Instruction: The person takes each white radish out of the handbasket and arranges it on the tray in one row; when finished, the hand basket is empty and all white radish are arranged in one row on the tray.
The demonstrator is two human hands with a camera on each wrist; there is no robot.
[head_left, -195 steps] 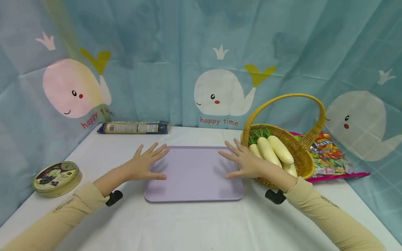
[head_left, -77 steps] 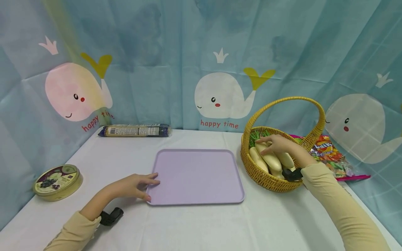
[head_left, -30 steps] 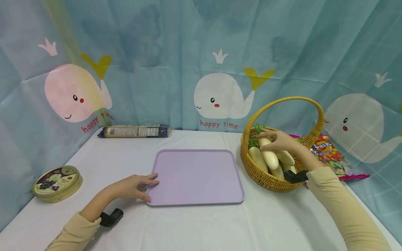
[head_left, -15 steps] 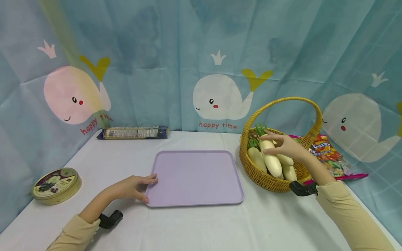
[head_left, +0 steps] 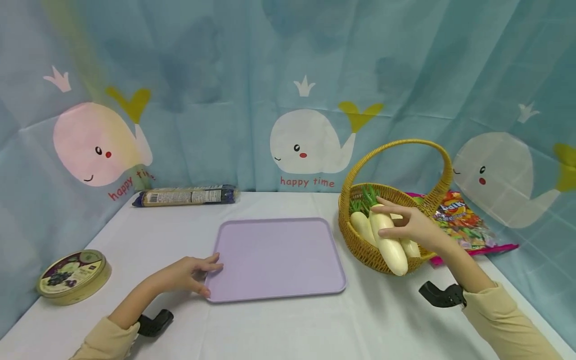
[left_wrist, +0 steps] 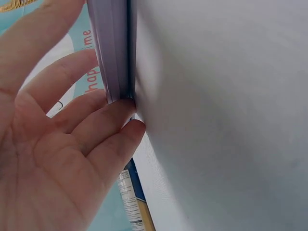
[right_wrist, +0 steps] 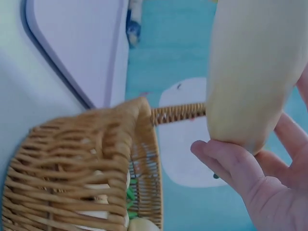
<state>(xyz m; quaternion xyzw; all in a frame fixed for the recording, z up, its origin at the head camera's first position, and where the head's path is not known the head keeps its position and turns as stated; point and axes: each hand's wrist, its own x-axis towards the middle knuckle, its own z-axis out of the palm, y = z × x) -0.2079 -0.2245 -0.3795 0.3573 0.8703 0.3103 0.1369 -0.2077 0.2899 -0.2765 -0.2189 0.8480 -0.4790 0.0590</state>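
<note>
In the head view my right hand (head_left: 416,227) grips a white radish (head_left: 392,252) with green leaf stubs, tilted over the front rim of the wicker basket (head_left: 353,242). Up close in the right wrist view, thumb and fingers lie around the radish (right_wrist: 252,72), and the basket (right_wrist: 72,168) is lower left. More white radishes (head_left: 361,224) lie inside the basket. My left hand (head_left: 182,276) rests at the left edge of the lilac tray (head_left: 279,260), fingers loosely extended. Its fingertips touch the tray's rim (left_wrist: 113,53) in the left wrist view.
A round tin (head_left: 74,277) stands at the far left of the white table (head_left: 270,330). A long printed packet (head_left: 185,195) lies at the back left. Behind the basket is a candy bag (head_left: 468,225). The basket's tall handle (head_left: 405,142) arches above its opening.
My right hand went from above the tray into the basket and took hold of a radish, now lifted and drawn toward the front rim. My left hand moved down to the tray's left edge.
</note>
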